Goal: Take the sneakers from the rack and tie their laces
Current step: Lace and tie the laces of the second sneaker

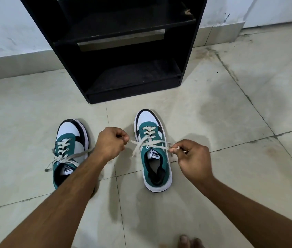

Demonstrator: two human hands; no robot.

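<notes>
I see both sneakers on the floor before the black rack (123,51). My left hand (109,143) and right hand (193,158) each pinch a lace end, seemingly taut, over the right sneaker (153,149); the left sneaker (70,149) lies untied.

You have two sneakers on the floor (231,176), both toes pointing away from you toward the rack (129,51), which stands against the wall (7,24) straight ahead. The left sneaker (70,145) sits a little nearer to you than the right sneaker (153,153), with a gap between them. Your left hand (110,143) is in that gap, your right hand (194,159) just right of the right sneaker, each pinching an end of its lace (148,140) stretched across the shoe. Your left forearm crosses over the left sneaker's heel. Toes (184,240) show at the bottom edge.
</notes>
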